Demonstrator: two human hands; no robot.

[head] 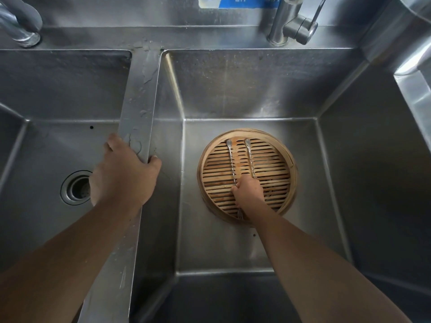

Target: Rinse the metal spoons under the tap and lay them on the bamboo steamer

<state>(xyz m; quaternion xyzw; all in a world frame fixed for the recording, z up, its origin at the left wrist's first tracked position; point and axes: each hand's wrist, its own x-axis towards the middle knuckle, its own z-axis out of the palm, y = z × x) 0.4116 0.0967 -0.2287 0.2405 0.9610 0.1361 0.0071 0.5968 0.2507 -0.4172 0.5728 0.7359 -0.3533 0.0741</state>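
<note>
A round bamboo steamer lies on the floor of the right sink basin. Two long metal spoons with twisted handles lie on its slats, bowls pointing away from me: the left spoon and the right spoon. My right hand rests on the steamer's near part, fingers closed around the handle ends of both spoons. A metal end sticks out below the hand at the steamer's near rim. My left hand grips the steel divider between the two basins.
A tap stands behind the right basin; no water runs from it. Another tap base sits at the back left. The left basin has a round drain. A steel ledge rises at the right.
</note>
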